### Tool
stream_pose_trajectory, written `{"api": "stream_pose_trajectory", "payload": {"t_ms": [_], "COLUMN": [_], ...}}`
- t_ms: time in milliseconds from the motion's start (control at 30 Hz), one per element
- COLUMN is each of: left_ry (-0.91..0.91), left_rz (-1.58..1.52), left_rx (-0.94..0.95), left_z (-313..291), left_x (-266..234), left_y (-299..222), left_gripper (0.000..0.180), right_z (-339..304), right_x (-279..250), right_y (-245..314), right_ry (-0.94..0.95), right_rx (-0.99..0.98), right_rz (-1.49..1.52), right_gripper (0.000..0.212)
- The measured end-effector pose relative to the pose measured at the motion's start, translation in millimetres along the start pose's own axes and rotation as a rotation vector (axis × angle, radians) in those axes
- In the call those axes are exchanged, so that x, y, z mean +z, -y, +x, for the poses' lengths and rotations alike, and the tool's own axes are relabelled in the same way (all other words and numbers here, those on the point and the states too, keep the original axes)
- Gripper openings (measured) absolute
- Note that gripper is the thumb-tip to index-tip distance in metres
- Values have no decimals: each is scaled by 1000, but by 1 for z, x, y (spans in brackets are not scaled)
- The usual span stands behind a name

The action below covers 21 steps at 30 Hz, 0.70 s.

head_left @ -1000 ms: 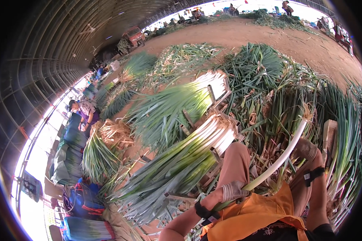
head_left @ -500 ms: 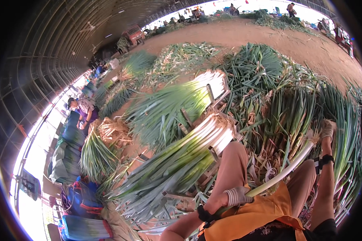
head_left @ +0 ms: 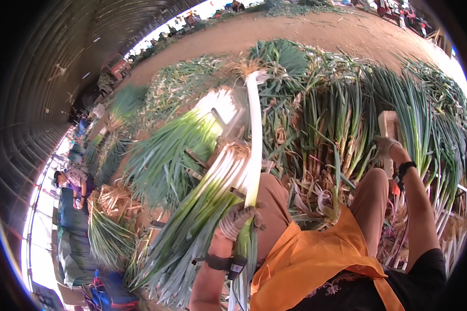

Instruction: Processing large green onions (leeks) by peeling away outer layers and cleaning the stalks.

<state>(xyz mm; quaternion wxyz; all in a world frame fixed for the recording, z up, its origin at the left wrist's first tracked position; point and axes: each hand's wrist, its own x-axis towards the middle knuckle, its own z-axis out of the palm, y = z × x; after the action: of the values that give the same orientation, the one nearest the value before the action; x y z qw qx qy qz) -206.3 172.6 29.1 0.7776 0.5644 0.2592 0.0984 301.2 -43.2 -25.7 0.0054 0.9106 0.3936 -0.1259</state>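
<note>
My left hand [head_left: 238,220], in a striped work glove, is closed around the green part of a long green onion [head_left: 254,135]. Its white stem points up and away from me, ending in brown roots, with its leaves hanging past my wrist. Below it lies a bundle of trimmed green onions [head_left: 213,199] across a wooden rack. My gloved right hand [head_left: 388,147] reaches out at the right, beside the untrimmed green onions [head_left: 342,114] and a pale wooden block [head_left: 388,123]. Its fingers look extended, with nothing seen in them.
A second trimmed bundle [head_left: 181,135] lies farther off on the left. Another bundle [head_left: 111,233] stands near a person [head_left: 72,181] at far left. An orange apron [head_left: 306,254] covers my lap. Loose leaves and peelings lie around; bare earth [head_left: 306,26] stretches beyond.
My left hand has swung the onion from lying across my lap to pointing away, up and left. My right hand has left its root end and moved over to the pile. The view has turned right.
</note>
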Motion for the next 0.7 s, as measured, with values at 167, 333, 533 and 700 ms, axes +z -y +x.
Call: {"api": "stream_pose_trajectory", "payload": {"t_ms": [167,333,533,700], "left_ry": [10,-146,171,-2], "left_rz": [-15,115,200,684], "left_rx": [48,176,145,79], "left_z": [-5,-23,2,2], "left_x": [7,22,28,70], "left_y": [-15,-4,6,-51], "left_gripper": [62,48,39,45], "right_z": [11,-28,-121,-118], "right_x": [32,21,-24,-51], "right_y": [62,189,268,276], "right_ry": [-57,82,351,111], "right_rx": [-254,-719,-811,-621], "right_rz": [84,199,1310,1376], "right_gripper": [24,21,28,27]}}
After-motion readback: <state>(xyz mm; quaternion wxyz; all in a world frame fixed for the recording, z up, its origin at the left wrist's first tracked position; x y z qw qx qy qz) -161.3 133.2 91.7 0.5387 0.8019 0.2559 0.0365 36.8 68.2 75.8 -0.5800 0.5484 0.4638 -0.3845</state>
